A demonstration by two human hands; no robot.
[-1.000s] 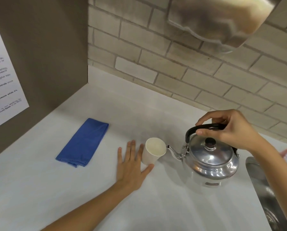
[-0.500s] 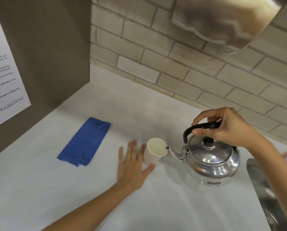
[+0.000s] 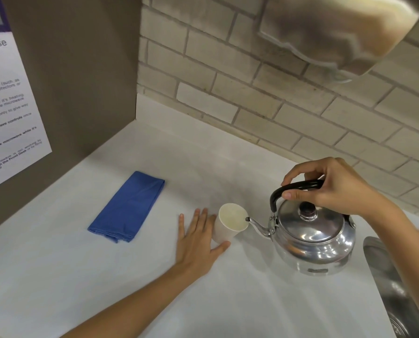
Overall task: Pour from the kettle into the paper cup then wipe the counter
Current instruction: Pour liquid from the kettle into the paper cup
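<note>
A shiny metal kettle (image 3: 313, 242) with a black handle hangs just above the white counter (image 3: 240, 301). My right hand (image 3: 335, 186) is closed around that handle. The spout tip sits at the rim of a white paper cup (image 3: 230, 222), which stands upright. My left hand (image 3: 196, 242) lies flat on the counter with fingers spread, its thumb and index finger against the cup's left side and base. A folded blue cloth (image 3: 128, 206) lies on the counter to the left, apart from both hands.
A steel sink (image 3: 393, 289) opens at the right edge. A brick wall (image 3: 228, 69) runs behind the counter, with a metal dispenser (image 3: 337, 32) hanging overhead. A brown side panel with a printed notice (image 3: 6, 113) closes off the left.
The kettle has lifted slightly and shifted left, bringing its spout to the cup's rim. My left hand stays beside the cup.
</note>
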